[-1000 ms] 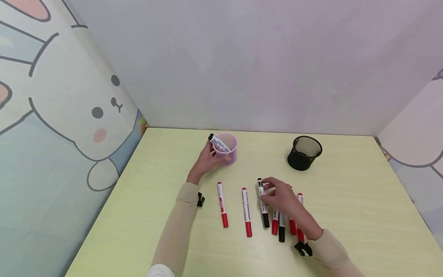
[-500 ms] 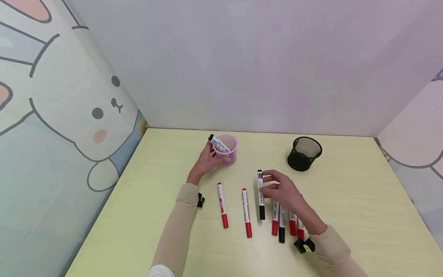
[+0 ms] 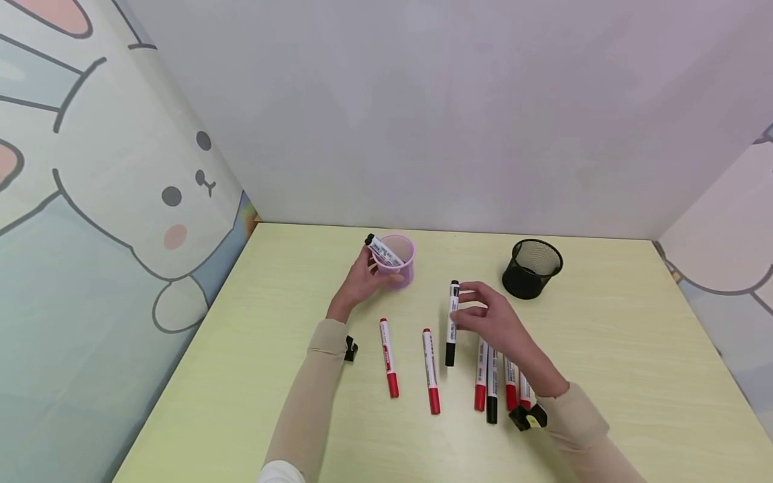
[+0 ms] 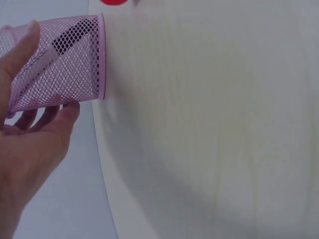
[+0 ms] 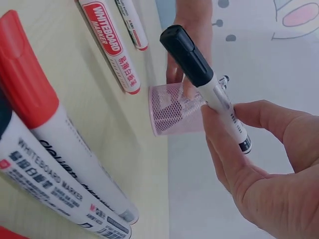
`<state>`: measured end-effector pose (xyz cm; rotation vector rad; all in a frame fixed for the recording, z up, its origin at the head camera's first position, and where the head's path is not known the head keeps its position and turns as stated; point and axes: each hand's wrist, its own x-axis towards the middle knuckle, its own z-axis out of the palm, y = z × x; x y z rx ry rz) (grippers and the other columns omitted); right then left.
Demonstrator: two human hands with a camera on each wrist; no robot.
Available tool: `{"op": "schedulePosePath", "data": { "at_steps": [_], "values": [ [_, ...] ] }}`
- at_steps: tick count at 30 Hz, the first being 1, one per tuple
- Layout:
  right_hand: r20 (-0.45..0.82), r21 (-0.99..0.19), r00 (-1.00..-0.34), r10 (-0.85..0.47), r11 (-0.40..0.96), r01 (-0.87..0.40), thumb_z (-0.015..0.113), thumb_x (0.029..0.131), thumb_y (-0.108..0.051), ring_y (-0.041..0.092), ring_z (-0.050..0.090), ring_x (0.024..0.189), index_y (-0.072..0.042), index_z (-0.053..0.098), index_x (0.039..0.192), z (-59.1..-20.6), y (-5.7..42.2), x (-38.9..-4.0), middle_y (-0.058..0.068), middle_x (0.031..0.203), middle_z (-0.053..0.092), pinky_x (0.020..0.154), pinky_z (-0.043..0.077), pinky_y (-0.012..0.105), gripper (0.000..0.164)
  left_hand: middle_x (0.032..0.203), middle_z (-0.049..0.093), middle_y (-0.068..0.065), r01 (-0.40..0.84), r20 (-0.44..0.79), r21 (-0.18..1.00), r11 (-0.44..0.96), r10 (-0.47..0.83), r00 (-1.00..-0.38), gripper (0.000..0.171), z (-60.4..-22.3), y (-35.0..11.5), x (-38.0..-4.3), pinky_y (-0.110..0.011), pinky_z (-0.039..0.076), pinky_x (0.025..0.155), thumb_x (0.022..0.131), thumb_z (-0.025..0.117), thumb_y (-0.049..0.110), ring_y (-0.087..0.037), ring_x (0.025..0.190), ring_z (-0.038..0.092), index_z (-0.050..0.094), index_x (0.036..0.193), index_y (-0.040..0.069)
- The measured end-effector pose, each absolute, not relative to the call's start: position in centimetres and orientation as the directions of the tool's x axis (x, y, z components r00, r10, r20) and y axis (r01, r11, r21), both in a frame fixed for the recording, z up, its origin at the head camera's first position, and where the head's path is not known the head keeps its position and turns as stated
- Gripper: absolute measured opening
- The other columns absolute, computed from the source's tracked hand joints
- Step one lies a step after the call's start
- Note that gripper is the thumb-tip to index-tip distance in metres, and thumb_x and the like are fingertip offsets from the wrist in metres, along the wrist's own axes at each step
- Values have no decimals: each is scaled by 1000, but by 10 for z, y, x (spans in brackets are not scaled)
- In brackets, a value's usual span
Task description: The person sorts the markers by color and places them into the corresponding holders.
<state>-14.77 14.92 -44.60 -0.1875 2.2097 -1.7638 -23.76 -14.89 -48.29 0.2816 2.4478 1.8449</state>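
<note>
My left hand (image 3: pixel 361 278) grips the pink mesh pen cup (image 4: pixel 75 64) from its left side, thumb and fingers around the wall. Inside the cup a black-capped whiteboard marker (image 3: pixel 384 251) leans, its end sticking out over the rim. With thumb and fingers, my right hand (image 3: pixel 492 322) pinches another black-capped whiteboard marker (image 5: pixel 214 94), its black cap toward the person. In the right wrist view this marker is raised off the table. To the left of the right hand, two red-capped markers (image 3: pixel 388 357) lie apart on the table.
Below the right hand lie several red-capped and black-capped markers (image 3: pixel 492 386), side by side and partly hidden by the wrist. A black mesh pen cup (image 3: pixel 524 282) stands at the back right. The grey wall (image 3: pixel 453 121) rises behind the table (image 3: pixel 241 349).
The right hand has lifted the black-capped marker from the table and moved it slightly away from the person. The left hand and pink cup have stayed in place.
</note>
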Motion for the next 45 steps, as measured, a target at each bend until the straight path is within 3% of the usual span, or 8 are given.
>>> {"op": "schedulePosePath", "data": {
  "at_steps": [5,21,30,45],
  "values": [
    [-100,-977,-958,-269,209,43,75,93,-9,31,69,110,-5,46,146,-442,146,-151,21,135,57,89,60,50,60,149,45,-14,104,55,958,267,182,-982,92,-483,-148,-238,-40,36,119,82,88,13,-32,142,44,30,154,10],
    [28,-992,-981,-193,113,-51,76,93,-8,17,70,105,-5,47,144,-432,135,-166,19,130,60,84,61,26,59,150,45,-16,87,38,957,275,179,-983,92,-482,-149,-236,-39,36,119,82,88,11,-32,143,43,30,154,8],
    [101,-993,-984,-150,45,-109,74,93,-4,9,70,100,-6,46,144,-431,130,-176,17,128,59,85,60,26,58,150,46,-14,88,39,958,271,181,-983,92,-481,-149,-235,-39,37,119,82,88,11,-31,143,43,31,154,9],
    [203,-978,-976,-75,-57,-199,75,89,6,10,71,96,-3,46,140,-423,119,-195,11,122,61,85,61,29,59,149,46,-14,88,40,958,274,174,-984,91,-481,-148,-235,-40,37,119,82,89,13,-31,143,43,32,153,9]
  ]
}}
